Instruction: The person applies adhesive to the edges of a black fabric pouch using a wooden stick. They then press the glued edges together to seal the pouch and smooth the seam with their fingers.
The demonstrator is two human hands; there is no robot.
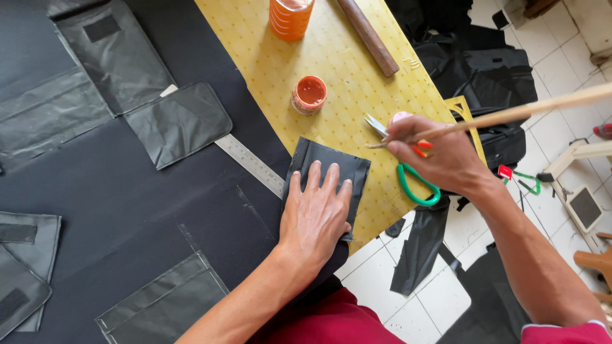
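Pressing our left hand [315, 213] flat, fingers spread, on a small dark fabric piece [328, 172], we pin it to the yellow board [357, 70] at the table's edge. Our right hand [440, 153] is closed in a pinch around a long thin wooden stick [529, 109], whose near tip reaches toward the piece's upper right corner, just past our left fingertips. We judge this to be the gluing step: the stick looks like an applicator, and an open small jar of orange paste [310, 94] sits just beyond our left hand, with a taller orange bottle [290, 18] farther off. The next move seems to call for steady pressure from the flat hand while the tip runs along the piece's edge without straying onto the board. Green-handled scissors [408, 172] lie partly under our right hand. A metal ruler [245, 159] runs off to the left of our left hand, beside other dark fabric pockets [178, 121].
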